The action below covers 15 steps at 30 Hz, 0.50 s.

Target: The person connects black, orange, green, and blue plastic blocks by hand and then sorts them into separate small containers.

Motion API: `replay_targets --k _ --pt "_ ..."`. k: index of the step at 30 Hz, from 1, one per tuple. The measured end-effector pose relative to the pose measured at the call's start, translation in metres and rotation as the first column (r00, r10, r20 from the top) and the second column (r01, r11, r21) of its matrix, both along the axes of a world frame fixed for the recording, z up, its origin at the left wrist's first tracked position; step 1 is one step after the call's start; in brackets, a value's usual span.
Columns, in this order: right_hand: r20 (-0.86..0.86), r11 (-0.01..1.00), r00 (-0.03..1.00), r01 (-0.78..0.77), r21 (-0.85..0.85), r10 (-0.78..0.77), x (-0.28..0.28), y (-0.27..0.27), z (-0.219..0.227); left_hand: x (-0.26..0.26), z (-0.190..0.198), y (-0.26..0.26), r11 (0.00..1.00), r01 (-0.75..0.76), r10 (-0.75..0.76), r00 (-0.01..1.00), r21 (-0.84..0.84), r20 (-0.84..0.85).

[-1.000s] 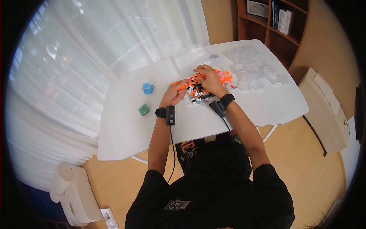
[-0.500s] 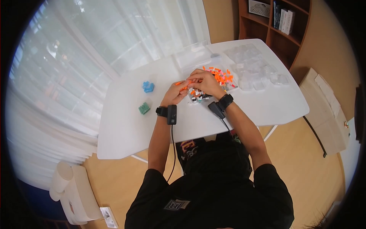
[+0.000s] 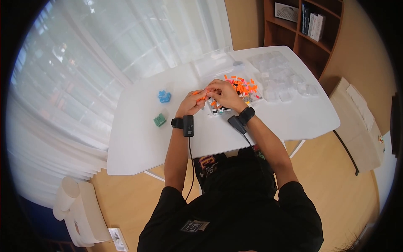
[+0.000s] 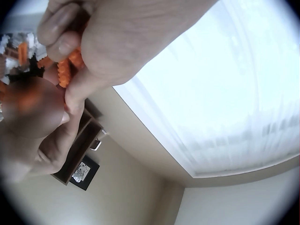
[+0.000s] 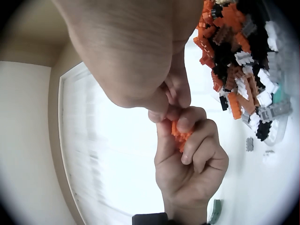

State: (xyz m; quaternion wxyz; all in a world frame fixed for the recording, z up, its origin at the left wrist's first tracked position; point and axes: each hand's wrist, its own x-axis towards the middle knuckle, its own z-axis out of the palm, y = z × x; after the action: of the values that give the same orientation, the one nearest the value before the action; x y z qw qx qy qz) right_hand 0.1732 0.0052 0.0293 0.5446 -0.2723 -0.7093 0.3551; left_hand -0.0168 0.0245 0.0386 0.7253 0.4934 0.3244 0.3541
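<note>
The left hand [image 3: 191,103] has its fingers curled round several orange bricks, which show between fingers and palm as orange bricks [image 5: 181,134] in the right wrist view. Meeting it at the fingertips is the right hand [image 3: 227,95], its thumb and fingers pinched together; whatever lies between them is hidden. In the left wrist view a ridged orange brick [image 4: 64,73] pokes out of the left hand [image 4: 117,42]. Just below and beyond the right hand lies a heap of mixed bricks [image 3: 243,87], orange, black, white and brown, in a clear tray.
A blue brick piece [image 3: 164,96] and a green brick piece [image 3: 159,120] stand on the white table [image 3: 138,143], left of the hands. Clear plastic boxes [image 3: 285,80] cover its back right. A few loose grey bricks [image 5: 249,144] lie beside the tray.
The right hand has left the brick heap and moved left to the left hand, where their fingertips meet. The left hand has kept its orange bricks and barely moved.
</note>
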Motion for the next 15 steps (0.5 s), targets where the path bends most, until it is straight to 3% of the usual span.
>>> replay_targets --k 2,4,8,13,15 --pt "0.002 0.998 1.0 0.029 0.062 -0.03 -0.002 0.001 0.0 0.001 0.0 0.001 1.0 -0.005 0.005 1.0 -0.004 0.011" --pt "-0.091 1.0 0.996 -0.022 -0.019 0.02 -0.003 -0.001 0.003 0.002 -0.001 0.0 1.0 -0.022 0.024 0.997 -0.017 0.076" --pt "-0.067 0.999 0.998 -0.007 -0.049 0.004 -0.001 -0.004 0.006 0.003 -0.001 0.001 1.0 -0.003 0.004 0.996 -0.013 0.093" --pt "0.067 0.97 0.979 0.179 0.163 -0.191 -0.003 -0.007 0.005 0.003 -0.002 0.002 0.998 -0.06 0.059 0.997 0.017 0.048" --pt "0.005 0.956 0.968 0.249 0.152 -0.253 0.003 -0.006 0.01 -0.004 -0.001 0.004 0.995 -0.103 0.103 0.993 -0.002 0.061"
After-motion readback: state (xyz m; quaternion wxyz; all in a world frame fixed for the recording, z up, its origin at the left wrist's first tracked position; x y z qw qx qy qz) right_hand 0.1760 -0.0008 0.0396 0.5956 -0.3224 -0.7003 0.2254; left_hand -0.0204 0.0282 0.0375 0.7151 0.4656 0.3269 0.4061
